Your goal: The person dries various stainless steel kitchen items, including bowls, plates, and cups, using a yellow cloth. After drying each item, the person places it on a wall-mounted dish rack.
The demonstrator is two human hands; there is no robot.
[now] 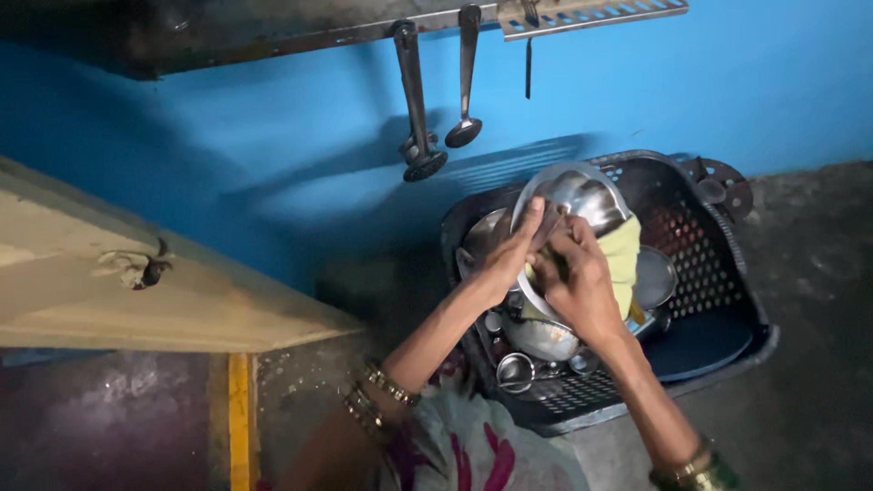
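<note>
your left hand (pixel 506 259) gripped the near-left rim of a round steel plate (pixel 573 195), thumb over the edge and fingers (pixel 532 218) clenched on it, holding the plate tilted up above the black plastic basket (pixel 718 273). your right hand (pixel 575 286) pressed a yellow cloth (pixel 623 259) against the lower face of that plate, fingers curled and grasping the cloth. by the look of it, you were in the wiping step: the plate was lifted out of the pile and being rubbed with the cloth, not yet set down anywhere. the next move, as i judge it, called for a firm hold with the left while the right swept the cloth across the rest of the face, taking care that the plate did not slip back onto the other steel bowls and plates (pixel 546 341) lying in the basket beneath.

both of your forearms reached forward and converged over the basket, wrists bent inward, the left one carrying bangles (pixel 377 395) and the right one also banded near the frame's lower edge. the basket sat on a dark surface (pixel 809 364) against the blue wall (pixel 273 136). on the wall above it, a ladle (pixel 466 82) and a masher-like tool (pixel 416 109) hung from a rail, well apart from your hands.
</note>
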